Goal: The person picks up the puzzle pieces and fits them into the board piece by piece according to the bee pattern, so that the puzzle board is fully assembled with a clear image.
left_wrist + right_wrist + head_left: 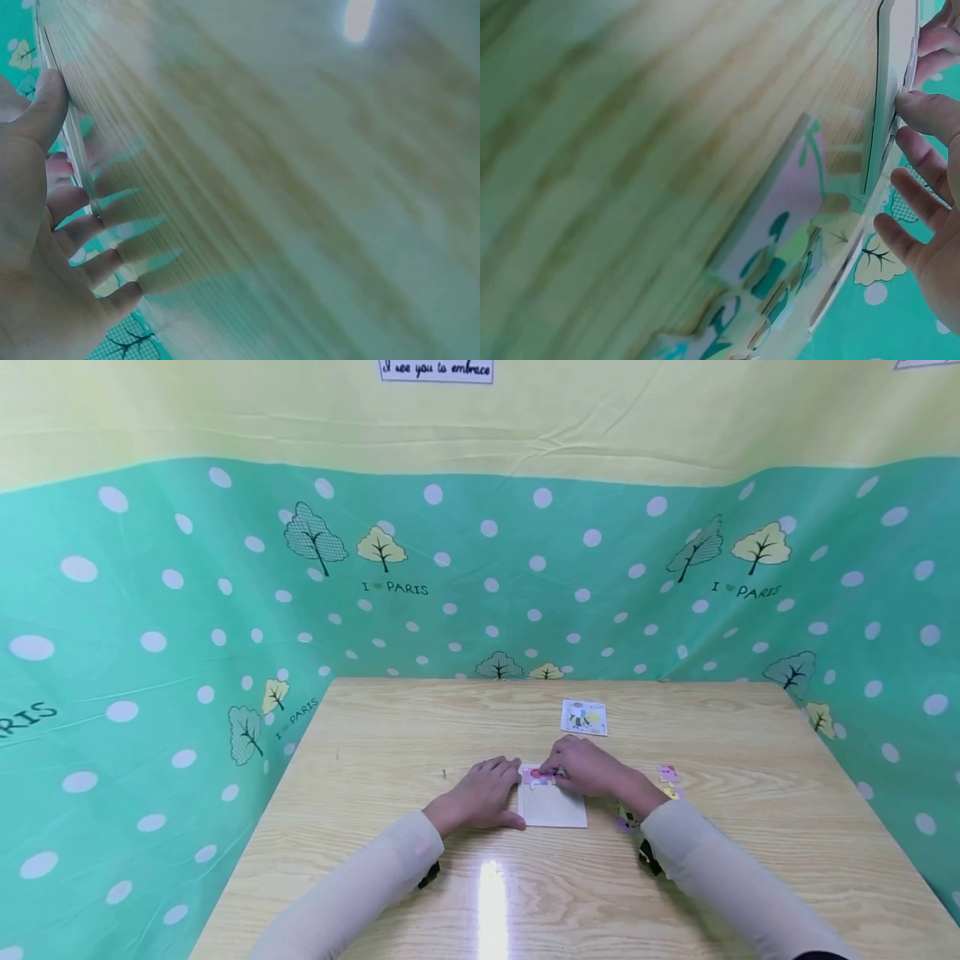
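Observation:
A square white puzzle tray (552, 810) lies on the table, with pink puzzle pieces (532, 776) along its far side, one showing a red round shape. My left hand (485, 793) rests on the table along the tray's left edge, fingers spread; in the left wrist view the thumb (49, 105) stands apart from the other fingers. My right hand (588, 767) reaches over the tray's far right corner, pinching a puzzle piece at the row; its fingers partly hide that piece. The right wrist view shows the right thumb (926, 112) at the tray (889, 82).
Loose puzzle pieces (669, 774) lie right of the tray, partly behind the right forearm; one piece (780, 199) shows closely in the right wrist view. A small picture card (584, 717) with a bee lies farther back. A polka-dot cloth (487, 585) hangs behind the table.

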Motion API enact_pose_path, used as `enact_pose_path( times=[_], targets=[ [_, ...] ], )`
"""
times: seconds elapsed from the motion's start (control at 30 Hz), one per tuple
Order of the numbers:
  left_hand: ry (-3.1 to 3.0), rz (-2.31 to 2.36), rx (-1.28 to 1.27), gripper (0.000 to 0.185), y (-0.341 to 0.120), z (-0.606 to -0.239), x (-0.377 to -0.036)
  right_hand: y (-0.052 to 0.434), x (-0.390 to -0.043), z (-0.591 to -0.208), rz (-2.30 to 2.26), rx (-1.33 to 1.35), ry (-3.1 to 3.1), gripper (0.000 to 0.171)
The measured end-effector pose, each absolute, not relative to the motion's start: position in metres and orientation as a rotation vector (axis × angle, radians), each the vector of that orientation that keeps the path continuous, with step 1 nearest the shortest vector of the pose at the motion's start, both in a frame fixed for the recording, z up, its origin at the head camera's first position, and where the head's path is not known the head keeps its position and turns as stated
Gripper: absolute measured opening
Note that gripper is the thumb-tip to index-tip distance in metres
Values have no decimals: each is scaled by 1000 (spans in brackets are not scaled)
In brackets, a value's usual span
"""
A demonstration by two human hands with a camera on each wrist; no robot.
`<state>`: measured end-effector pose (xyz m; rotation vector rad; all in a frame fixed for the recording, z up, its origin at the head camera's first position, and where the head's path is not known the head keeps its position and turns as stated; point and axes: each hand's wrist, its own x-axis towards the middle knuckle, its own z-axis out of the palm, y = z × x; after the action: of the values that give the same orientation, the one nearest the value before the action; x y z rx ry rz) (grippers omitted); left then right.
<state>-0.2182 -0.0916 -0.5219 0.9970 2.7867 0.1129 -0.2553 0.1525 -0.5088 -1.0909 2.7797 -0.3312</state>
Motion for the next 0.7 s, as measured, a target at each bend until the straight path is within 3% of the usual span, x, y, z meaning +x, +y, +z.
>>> enact_pose_path(
  times=[0.7],
  targets=[
    [2780,116,1003,79,-92,-523,-219,151,-251,-502,-314,-1095,2781,27]
  ],
)
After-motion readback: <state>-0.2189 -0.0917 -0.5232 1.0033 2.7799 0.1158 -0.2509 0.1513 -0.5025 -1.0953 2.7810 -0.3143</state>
